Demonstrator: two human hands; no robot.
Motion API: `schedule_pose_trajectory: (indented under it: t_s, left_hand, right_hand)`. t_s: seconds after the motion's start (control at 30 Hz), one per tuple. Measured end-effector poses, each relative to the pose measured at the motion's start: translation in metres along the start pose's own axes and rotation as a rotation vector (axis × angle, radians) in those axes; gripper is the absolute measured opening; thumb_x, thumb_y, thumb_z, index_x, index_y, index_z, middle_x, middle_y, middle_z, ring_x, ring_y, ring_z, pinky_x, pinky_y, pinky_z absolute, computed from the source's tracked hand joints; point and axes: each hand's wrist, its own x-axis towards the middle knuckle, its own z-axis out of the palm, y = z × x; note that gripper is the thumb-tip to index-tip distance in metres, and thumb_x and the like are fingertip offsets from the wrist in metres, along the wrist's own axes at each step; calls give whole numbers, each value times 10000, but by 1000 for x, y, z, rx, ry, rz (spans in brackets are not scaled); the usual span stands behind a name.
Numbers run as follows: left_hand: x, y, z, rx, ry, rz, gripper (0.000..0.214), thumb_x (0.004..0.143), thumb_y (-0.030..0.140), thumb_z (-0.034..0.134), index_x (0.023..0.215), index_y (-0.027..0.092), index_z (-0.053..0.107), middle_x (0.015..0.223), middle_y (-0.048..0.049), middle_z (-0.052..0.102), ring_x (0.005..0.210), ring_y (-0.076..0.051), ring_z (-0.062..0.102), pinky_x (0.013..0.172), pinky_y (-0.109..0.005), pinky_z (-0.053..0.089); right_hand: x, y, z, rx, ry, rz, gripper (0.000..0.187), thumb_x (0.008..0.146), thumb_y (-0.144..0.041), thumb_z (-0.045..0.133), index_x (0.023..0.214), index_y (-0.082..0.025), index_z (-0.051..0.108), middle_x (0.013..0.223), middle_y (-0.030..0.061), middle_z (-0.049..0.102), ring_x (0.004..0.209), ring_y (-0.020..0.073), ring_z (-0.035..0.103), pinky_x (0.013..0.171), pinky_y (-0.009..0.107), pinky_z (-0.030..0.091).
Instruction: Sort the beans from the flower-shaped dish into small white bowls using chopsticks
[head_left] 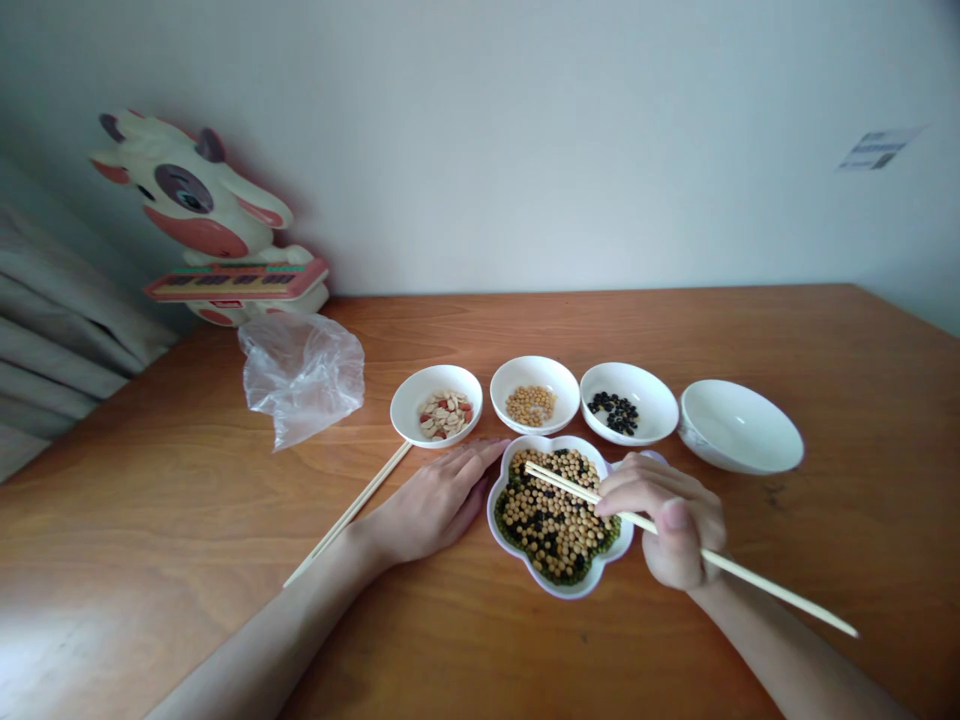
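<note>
A flower-shaped white bowl (501, 478) of mixed yellow, black and green beans sits near the table's front. My right hand (667, 520) is closed on a wooden chopstick (780, 598) whose tip lies over the beans. My left hand (435, 500) lies flat on the table, fingers stretched out, touching the bowl's left rim. A second chopstick (346, 514) lies loose on the table left of that hand. Behind stand a bowl of peanuts (409, 400), a bowl of yellow beans (504, 382), a bowl of black beans (656, 405) and an empty white bowl (739, 425).
A crumpled clear plastic bag (300, 375) lies at the back left of the wooden table (525, 640). A cow-shaped toy with a keyboard (206, 225) stands against the wall. Grey curtain folds (45, 340) hang at the far left.
</note>
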Motion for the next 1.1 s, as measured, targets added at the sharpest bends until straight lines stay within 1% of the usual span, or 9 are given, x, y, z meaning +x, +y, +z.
schedule_pose_trajectory:
  t_s: [0.13, 0.2, 0.27, 0.33, 0.4, 0.57, 0.7, 0.93, 1.1]
  left_hand:
    - [1, 2, -1, 7, 11, -6, 581, 1056, 174, 482, 1611, 221, 319, 1596, -128, 488, 1454, -254, 515, 1229, -452, 463]
    - [2, 2, -1, 2, 10, -6, 577, 1057, 172, 477, 1610, 223, 321, 1603, -124, 481, 1458, -250, 511, 1233, -448, 458]
    - [1, 1, 0, -4, 8, -6, 574, 1059, 166, 469, 1610, 226, 320, 1610, -121, 472, 1466, -248, 501, 1242, -451, 447]
    - [1, 0, 0, -6, 2, -7, 576, 1062, 164, 465, 1614, 225, 312, 1619, -120, 459, 1475, -244, 489, 1252, -453, 433]
    - [0, -1, 0, -5, -7, -7, 582, 1065, 166, 460, 1621, 221, 294, 1630, -119, 443, 1486, -238, 473, 1260, -452, 421]
    - [0, -2, 0, 8, -14, -3, 585, 1066, 170, 460, 1624, 218, 289, 1627, -115, 448, 1487, -238, 472, 1253, -449, 430]
    - [0, -1, 0, 12, 9, 10, 575, 1066, 175, 463, 1617, 225, 308, 1613, -109, 470, 1474, -241, 490, 1245, -443, 442]
    - [2, 1, 0, -9, 0, -10, 557, 1063, 171, 463, 1603, 232, 338, 1588, -103, 499, 1446, -232, 521, 1231, -425, 458]
    - [1, -1, 1, -5, -5, -12, 571, 1068, 184, 461, 1618, 228, 313, 1611, -108, 470, 1474, -237, 488, 1257, -445, 424]
  right_hand:
    - [4, -3, -4, -8, 170, -49, 599, 1096, -481, 289, 891, -266, 809, 729, 90, 742, 651, 271, 678, 617, 452, 504]
    - [10, -4, -4, -23, 266, -29, 622, 1090, -533, 290, 872, -278, 813, 723, 93, 736, 675, 280, 683, 650, 470, 526]
    - [16, -4, -4, -34, 327, 42, 624, 1083, -563, 300, 868, -269, 808, 775, 104, 737, 753, 288, 693, 692, 468, 542]
    - [21, 0, -4, -26, 324, 148, 624, 1078, -581, 298, 900, -248, 795, 854, 115, 731, 836, 291, 690, 718, 449, 544]
    - [22, 5, -5, -2, 302, 220, 639, 1070, -607, 283, 929, -231, 780, 889, 114, 718, 857, 284, 680, 729, 432, 539]
    - [15, 13, -15, 0, 280, 167, 661, 1090, -560, 237, 906, -220, 774, 889, 93, 712, 869, 264, 669, 727, 401, 511]
    - [11, 11, -19, 14, 201, 137, 672, 1101, -535, 214, 876, -218, 762, 865, 85, 708, 842, 248, 663, 706, 384, 493]
    - [9, 4, -8, -17, -138, 130, 643, 1089, -587, 238, 892, -209, 719, 832, 73, 706, 781, 228, 655, 738, 393, 465]
    - [11, 0, -2, -67, -256, 109, 623, 1085, -590, 230, 915, -206, 691, 845, 71, 708, 794, 224, 644, 758, 392, 452]
